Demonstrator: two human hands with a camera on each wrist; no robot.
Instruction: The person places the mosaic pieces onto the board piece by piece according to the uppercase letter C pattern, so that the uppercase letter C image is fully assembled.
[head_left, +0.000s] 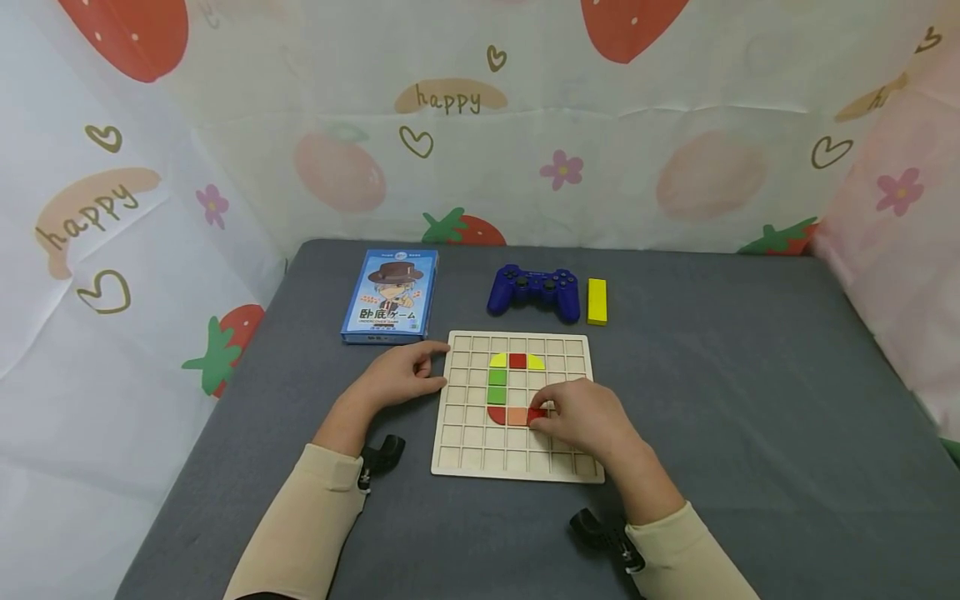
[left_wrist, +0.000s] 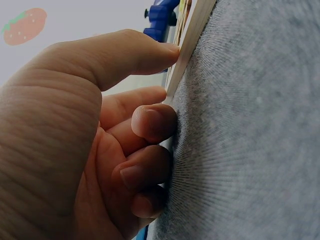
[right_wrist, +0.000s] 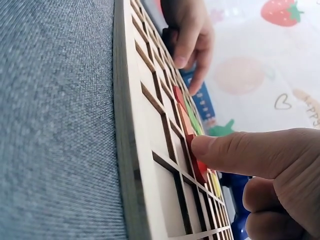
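Note:
A pale wooden grid board (head_left: 459, 458) lies on the grey cloth. My left hand (head_left: 397, 373) is at its left side, thumb and forefinger reaching to the edge; in the left wrist view the other fingers curl loosely by the cloth. My right hand (head_left: 588, 417) pinches a red tile (right_wrist: 199, 169) between thumb and forefinger, low over the grid. Left of that tile sit an orange square (head_left: 517, 416) and a red rounded tile (head_left: 497, 414). Two green squares (head_left: 497, 386) stand in a column above, topped by a row of yellow rounded tiles (head_left: 498, 361) flanking a red square (head_left: 517, 361).
Behind the board lie a blue game box (head_left: 392, 296) at the left, a dark blue game controller (head_left: 534, 292) and a yellow block (head_left: 597, 302). A printed curtain (head_left: 600, 92) hangs along the table's back and sides.

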